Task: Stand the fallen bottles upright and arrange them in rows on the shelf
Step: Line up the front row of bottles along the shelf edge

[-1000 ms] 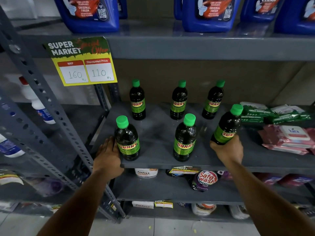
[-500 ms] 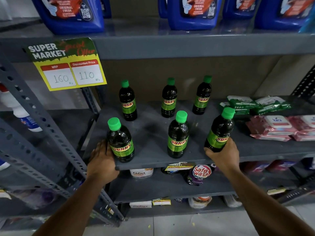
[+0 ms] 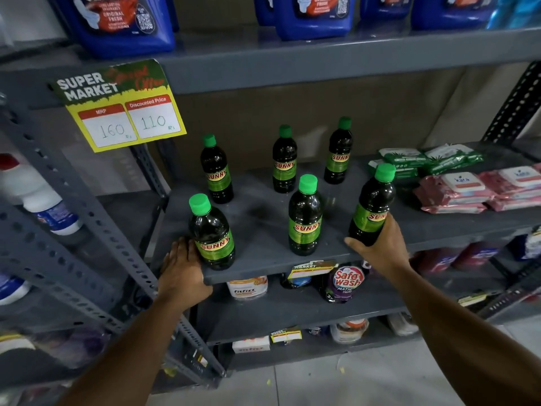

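Note:
Several dark bottles with green caps and green "SUNNY" labels stand upright on the grey shelf (image 3: 263, 212) in two rows. The back row holds three: left (image 3: 216, 171), middle (image 3: 284, 162), right (image 3: 338, 153). In front stand a left bottle (image 3: 211, 234) and a middle bottle (image 3: 305, 218). My right hand (image 3: 380, 247) is shut around the base of the front right bottle (image 3: 373, 205), which leans slightly. My left hand (image 3: 181, 268) rests on the shelf's front left edge, fingers touching the front left bottle's base without gripping it.
Green (image 3: 424, 159) and pink wipe packs (image 3: 480, 189) lie on the shelf to the right. A price sign (image 3: 123, 106) hangs from the shelf above, which carries blue jugs (image 3: 123, 22). Perforated uprights (image 3: 87, 218) stand at left. Pouches and tubs fill the lower shelves.
The view has shifted a little. Both hands stay at the same bottles; the front right bottle remains in my right hand, slightly tilted.

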{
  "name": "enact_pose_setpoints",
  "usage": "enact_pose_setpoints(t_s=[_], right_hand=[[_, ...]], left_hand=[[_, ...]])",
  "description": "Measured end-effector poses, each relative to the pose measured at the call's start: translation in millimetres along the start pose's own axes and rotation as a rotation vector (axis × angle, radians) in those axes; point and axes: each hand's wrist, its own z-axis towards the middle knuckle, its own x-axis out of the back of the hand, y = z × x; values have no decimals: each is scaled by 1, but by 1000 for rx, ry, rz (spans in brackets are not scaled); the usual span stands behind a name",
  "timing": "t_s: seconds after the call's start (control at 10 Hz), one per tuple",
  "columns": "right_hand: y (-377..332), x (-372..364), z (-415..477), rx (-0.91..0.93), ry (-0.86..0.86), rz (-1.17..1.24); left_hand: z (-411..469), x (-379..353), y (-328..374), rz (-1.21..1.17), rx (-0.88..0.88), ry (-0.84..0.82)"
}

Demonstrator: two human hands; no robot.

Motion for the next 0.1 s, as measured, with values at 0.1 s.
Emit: enact_pose_setpoints(t_s=[0.1], right_hand=[[-4,12,-12,140,-1,-97]], left_hand=[[-5,11,4,-24,-7,7]])
